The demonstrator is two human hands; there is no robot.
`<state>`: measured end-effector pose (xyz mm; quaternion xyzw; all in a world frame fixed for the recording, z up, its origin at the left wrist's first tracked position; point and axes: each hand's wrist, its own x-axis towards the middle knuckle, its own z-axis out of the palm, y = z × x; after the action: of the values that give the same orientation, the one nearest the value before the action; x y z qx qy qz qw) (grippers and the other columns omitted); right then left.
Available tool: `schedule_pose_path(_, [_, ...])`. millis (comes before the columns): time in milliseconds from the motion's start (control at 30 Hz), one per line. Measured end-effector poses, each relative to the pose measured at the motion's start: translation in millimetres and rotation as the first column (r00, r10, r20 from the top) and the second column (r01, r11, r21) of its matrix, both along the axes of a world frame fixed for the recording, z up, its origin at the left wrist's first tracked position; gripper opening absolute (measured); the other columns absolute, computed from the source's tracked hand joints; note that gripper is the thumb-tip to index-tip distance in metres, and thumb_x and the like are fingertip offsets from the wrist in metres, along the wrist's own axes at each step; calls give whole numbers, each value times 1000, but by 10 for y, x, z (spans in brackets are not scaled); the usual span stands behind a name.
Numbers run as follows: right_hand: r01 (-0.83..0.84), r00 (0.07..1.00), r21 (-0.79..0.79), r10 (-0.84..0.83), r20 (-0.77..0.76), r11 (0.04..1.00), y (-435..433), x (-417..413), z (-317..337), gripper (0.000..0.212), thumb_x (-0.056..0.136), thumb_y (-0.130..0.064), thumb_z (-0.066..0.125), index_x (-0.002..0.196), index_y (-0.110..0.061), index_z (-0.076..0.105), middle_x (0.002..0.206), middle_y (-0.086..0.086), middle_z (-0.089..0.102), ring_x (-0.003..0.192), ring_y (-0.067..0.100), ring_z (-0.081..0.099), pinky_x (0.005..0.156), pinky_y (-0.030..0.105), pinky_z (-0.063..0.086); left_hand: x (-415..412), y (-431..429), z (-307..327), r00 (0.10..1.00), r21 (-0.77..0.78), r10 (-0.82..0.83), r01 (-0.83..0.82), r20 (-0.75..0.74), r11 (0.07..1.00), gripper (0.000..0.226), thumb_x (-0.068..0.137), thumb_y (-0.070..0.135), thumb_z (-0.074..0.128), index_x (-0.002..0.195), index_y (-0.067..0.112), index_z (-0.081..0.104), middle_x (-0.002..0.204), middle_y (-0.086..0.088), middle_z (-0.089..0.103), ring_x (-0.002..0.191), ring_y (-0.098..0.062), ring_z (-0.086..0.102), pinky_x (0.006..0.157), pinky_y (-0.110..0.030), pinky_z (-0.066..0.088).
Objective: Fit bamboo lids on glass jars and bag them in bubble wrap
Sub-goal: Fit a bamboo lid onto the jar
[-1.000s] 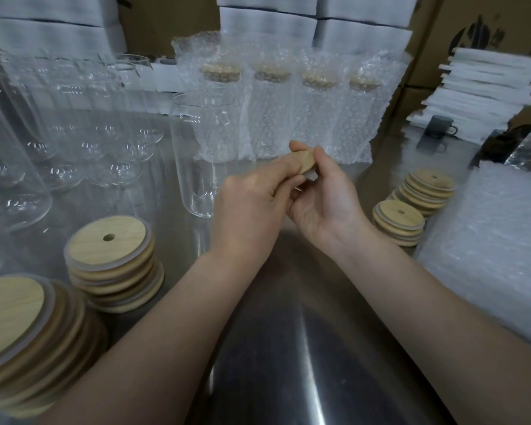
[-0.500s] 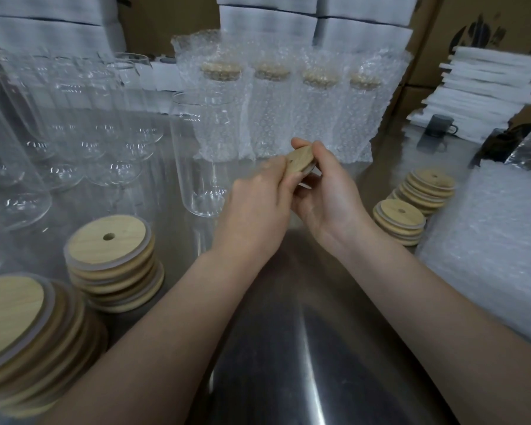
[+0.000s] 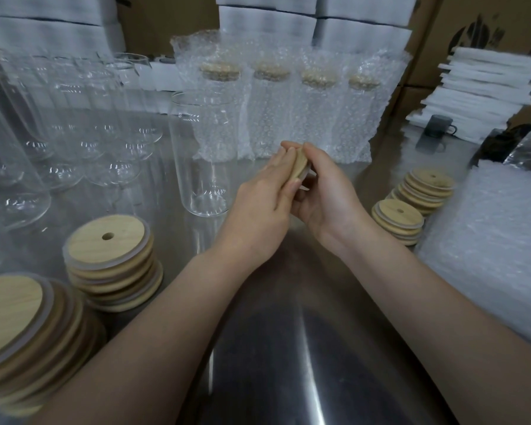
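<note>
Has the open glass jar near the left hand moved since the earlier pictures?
No. The glass jar still stands just before the leftmost bubble-wrapped jar, overlapping it as before.

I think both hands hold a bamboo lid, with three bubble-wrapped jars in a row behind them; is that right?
Not quite: the head view shows four bubble-wrapped jars, not three; the left hand and right hand do hold the bamboo lid.

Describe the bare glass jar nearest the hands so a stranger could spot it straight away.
Find the row of four bubble-wrapped jars at the back of the steel table. In front of its leftmost one, beside the left hand, stands a single glass jar. Unlike that row it has no wrap or lid, and it stands apart from the cluster of bare jars farther left.
</note>
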<state>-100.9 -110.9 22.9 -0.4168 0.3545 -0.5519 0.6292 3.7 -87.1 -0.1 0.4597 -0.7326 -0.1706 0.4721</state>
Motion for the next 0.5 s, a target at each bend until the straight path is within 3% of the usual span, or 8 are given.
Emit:
schedule_pose_path(67, [-2, 1000, 0, 2, 1, 1000, 4, 5, -12, 28, 103, -33, 44, 102, -17, 67, 78, 0, 67, 66, 9, 69, 58, 27, 57, 4, 7, 0, 998, -29, -3, 1, -57, 1000, 44, 101, 8, 46, 145, 16, 45, 148, -2, 48, 134, -7, 43, 109, -9, 29])
schedule_pose_path(133, [-16, 1000, -14, 16, -20, 1000, 10, 3, -28, 30, 103, -37, 44, 103, -17, 67, 70, -1, 70, 66, 12, 70, 58, 28, 57, -3, 23, 10, 993, -67, 27, -35, -117, 997, 41, 100, 7, 48, 139, 18, 53, 130, 1, 64, 118, -2, 52, 94, 0, 35])
schedule_pose_path(233, [-65, 997, -41, 63, -50, 997, 27, -4, -24, 31, 104, -40, 42, 110, -19, 65, 75, 1, 71, 67, 17, 71, 60, 31, 57, -12, 28, 46, 941, -49, 71, -92, -332, 995, 34, 98, 5, 52, 127, 16, 65, 112, 7, 71, 103, 0, 63, 89, -6, 44])
schedule_pose_path(367, [-102, 985, -93, 87, -148, 990, 27, -30, -8, 34, 104, -33, 44, 130, -16, 57, 104, 12, 65, 71, 27, 69, 71, 42, 60, 5, 5, 101, 747, 40, 71, -59, -661, 997, 23, 96, 1, 54, 112, 9, 69, 97, -2, 73, 92, -11, 69, 86, -29, 56])
schedule_pose_path(433, [-88, 985, -111, 70, -160, 990, 27, -45, -12, 28, 103, -28, 47, 127, -18, 58, 101, 13, 67, 65, 28, 67, 63, 39, 60, 17, -5, 113, 644, 79, 90, -46, -760, 996, 17, 96, 3, 56, 106, 6, 70, 91, -7, 73, 87, -18, 70, 81, -37, 58])
schedule_pose_path(500, [-76, 986, -124, 56, -156, 989, 32, -55, -19, 18, 102, -25, 50, 116, -22, 61, 87, 8, 69, 56, 24, 63, 53, 32, 56, 28, -9, 116, 566, 112, 108, -28, -817, 993, 14, 96, 5, 58, 101, 9, 70, 83, -3, 73, 79, -17, 70, 69, -33, 59])
